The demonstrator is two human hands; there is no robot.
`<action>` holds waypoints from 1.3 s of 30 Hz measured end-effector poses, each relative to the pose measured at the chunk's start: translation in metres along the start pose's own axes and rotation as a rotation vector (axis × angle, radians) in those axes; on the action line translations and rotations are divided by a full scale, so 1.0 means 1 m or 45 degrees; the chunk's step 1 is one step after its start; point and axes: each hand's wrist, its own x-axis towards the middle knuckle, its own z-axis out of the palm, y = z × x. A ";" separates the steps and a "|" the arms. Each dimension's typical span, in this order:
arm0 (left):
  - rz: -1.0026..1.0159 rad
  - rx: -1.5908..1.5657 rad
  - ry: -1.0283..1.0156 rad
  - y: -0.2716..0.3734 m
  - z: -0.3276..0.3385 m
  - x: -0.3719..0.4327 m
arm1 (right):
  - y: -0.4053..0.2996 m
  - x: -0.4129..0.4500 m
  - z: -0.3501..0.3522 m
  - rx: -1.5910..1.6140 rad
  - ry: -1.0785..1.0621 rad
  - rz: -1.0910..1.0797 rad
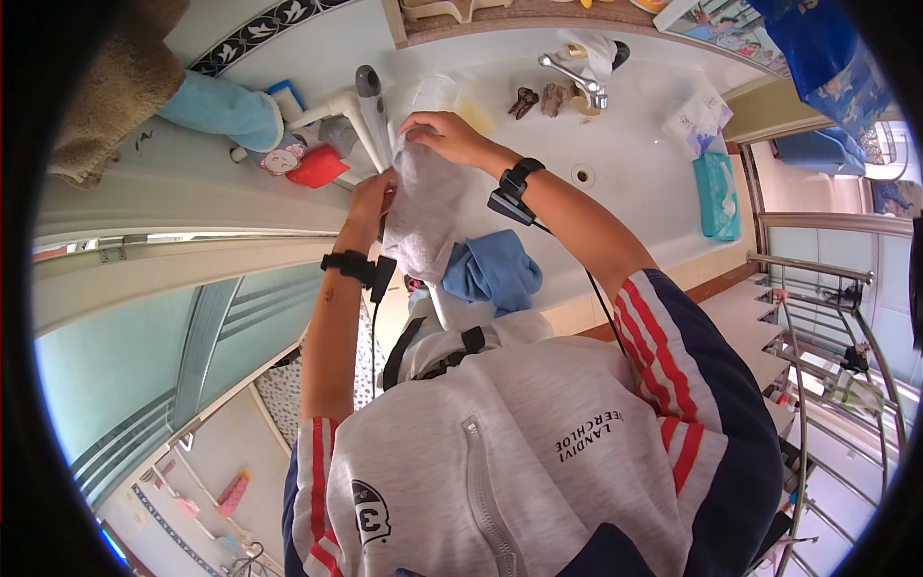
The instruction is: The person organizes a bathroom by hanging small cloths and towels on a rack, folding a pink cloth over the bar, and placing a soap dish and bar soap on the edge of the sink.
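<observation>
A light grey cloth (425, 209) hangs lengthwise between my hands, over the left end of a white basin (613, 166). My right hand (443, 137) pinches its top end between thumb and fingers. Lower on the left edge of the cloth, my left hand (371, 198) grips it, its fingertips partly hidden. Just right of the cloth's lower end lies a crumpled blue cloth (497, 267), draped over the basin's near rim.
Behind my hands stand a white tubular rack (335, 107) and a grey-tipped handle (369, 83). A chrome faucet (577, 79), two dark brown lumps (537, 102) and a drain (582, 175) are in the basin area. A teal tissue pack (716, 195) rests on the right rim.
</observation>
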 end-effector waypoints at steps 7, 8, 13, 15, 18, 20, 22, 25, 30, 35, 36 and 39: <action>0.704 -0.118 -0.098 0.061 -0.008 -0.026 | -0.036 -0.011 -0.010 -0.236 -0.078 -0.196; 0.797 -0.122 -0.151 0.076 -0.011 -0.044 | -0.055 -0.015 -0.008 -0.262 -0.066 -0.283; 0.956 -0.045 -0.294 0.122 -0.012 -0.138 | -0.141 -0.042 -0.006 -0.301 0.027 -0.349; 1.002 -0.090 -0.244 0.124 -0.008 -0.161 | -0.155 -0.049 -0.005 -0.353 0.067 -0.392; 1.042 -0.022 -0.164 0.120 -0.006 -0.185 | -0.171 -0.055 0.005 -0.422 0.247 -0.592; 1.133 -0.045 -0.171 0.115 -0.004 -0.202 | -0.177 -0.056 0.011 -0.414 0.301 -0.630; 1.272 -0.089 -0.223 0.107 -0.007 -0.216 | -0.182 -0.060 0.014 -0.401 0.349 -0.666; 1.340 0.070 -0.060 0.098 -0.002 -0.223 | -0.190 -0.067 0.018 -0.268 0.049 -0.377; 1.283 -0.111 -0.226 0.093 -0.032 -0.219 | -0.208 -0.066 0.015 -0.146 -0.116 -0.503; 1.392 -0.161 -0.113 0.099 -0.069 -0.232 | -0.220 -0.064 -0.017 -0.358 -0.324 -0.066; 1.382 -0.248 -0.115 0.100 -0.076 -0.234 | -0.203 -0.062 -0.024 -0.451 -0.309 -0.173; 1.384 -0.226 -0.034 0.099 -0.097 -0.243 | -0.203 -0.054 -0.031 -0.338 -0.420 0.019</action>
